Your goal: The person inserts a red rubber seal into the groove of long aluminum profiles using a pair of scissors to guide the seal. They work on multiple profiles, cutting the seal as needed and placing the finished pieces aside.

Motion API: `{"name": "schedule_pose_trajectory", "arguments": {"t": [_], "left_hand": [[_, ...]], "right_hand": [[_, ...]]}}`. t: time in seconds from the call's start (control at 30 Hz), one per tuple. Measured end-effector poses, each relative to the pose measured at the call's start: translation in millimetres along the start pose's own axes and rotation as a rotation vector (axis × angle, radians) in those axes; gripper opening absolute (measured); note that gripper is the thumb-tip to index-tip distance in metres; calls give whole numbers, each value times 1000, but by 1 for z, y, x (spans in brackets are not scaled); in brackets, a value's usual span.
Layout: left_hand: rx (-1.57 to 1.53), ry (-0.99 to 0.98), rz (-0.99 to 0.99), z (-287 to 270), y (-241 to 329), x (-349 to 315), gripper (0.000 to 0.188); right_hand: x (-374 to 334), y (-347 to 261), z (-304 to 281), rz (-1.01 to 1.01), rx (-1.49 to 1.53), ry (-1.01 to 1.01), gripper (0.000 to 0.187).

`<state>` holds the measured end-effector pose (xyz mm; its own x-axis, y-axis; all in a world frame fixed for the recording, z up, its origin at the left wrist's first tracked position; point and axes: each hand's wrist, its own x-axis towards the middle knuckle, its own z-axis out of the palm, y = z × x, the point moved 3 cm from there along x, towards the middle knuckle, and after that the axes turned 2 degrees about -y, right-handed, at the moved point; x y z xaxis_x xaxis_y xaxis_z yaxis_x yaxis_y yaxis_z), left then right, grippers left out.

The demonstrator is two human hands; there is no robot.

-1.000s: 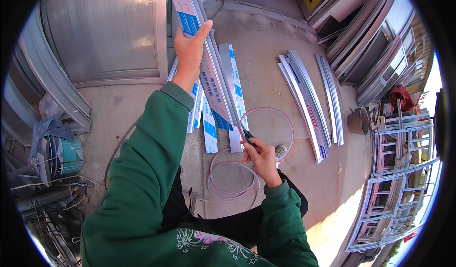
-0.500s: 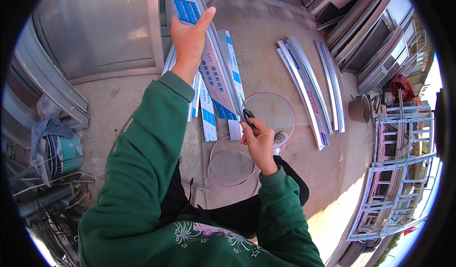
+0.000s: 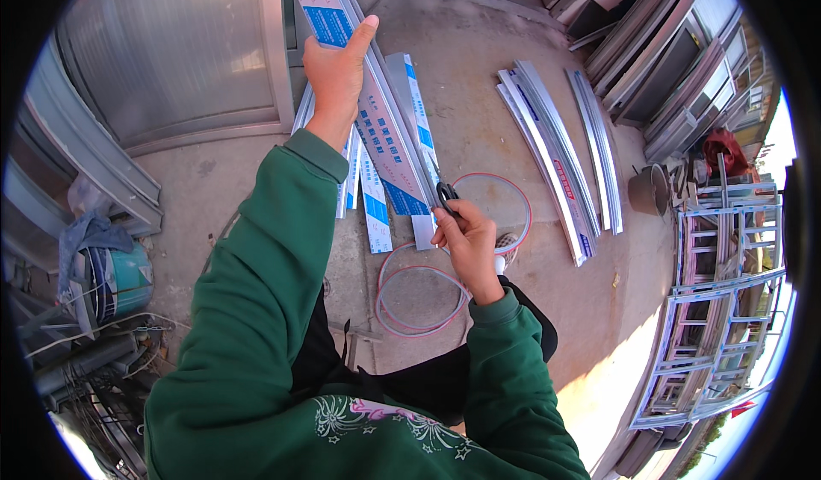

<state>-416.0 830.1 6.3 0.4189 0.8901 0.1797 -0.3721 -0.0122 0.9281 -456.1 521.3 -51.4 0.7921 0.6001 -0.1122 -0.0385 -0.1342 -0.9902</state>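
My left hand [image 3: 335,78] is closed around a long metal profile [image 3: 381,138] covered in white, pink and blue printed film. The profile slants from the upper left down to my right hand [image 3: 469,245]. That hand is closed on scissors with black handles [image 3: 445,194], held at the profile's lower end. Its thumb and fingertips are close to the profile's edge; whether they also pinch the film there, I cannot tell. Beneath lie more film-covered strips [image 3: 374,202], partly hidden by the held profile.
Red-edged hoops of thin tubing [image 3: 421,302] lie on the floor near my shoe. Bundles of pale profiles [image 3: 556,159] rest to the right, with a bucket [image 3: 650,191] and metal frames [image 3: 705,343] beyond. A large panel [image 3: 175,53] and a teal tub [image 3: 128,279] stand at left.
My left hand and the upper part of the profile have shifted slightly left. The right hand, still on the scissors, has turned a little and stays by the lower end.
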Motion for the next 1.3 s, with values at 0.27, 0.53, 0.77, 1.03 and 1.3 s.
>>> {"name": "schedule_pose_trajectory", "arguments": {"t": [0.27, 0.53, 0.77, 1.03, 1.3], "left_hand": [[34, 34, -16, -11, 7, 12, 46], [54, 22, -9, -3, 7, -1, 48], [18, 73, -33, -8, 6, 1, 50], [36, 44, -27, -2, 10, -2, 51], [46, -38, -26, 11, 9, -20, 53]], "right_hand": [[-3, -1, -10, 109, -77, -68, 12], [1, -1, 0, 62, -20, -66, 13], [-1, 2, -1, 47, -4, -3, 14], [-3, 2, -11, 165, -76, -85, 14], [-7, 2, -3, 49, 46, 4, 14]]}}
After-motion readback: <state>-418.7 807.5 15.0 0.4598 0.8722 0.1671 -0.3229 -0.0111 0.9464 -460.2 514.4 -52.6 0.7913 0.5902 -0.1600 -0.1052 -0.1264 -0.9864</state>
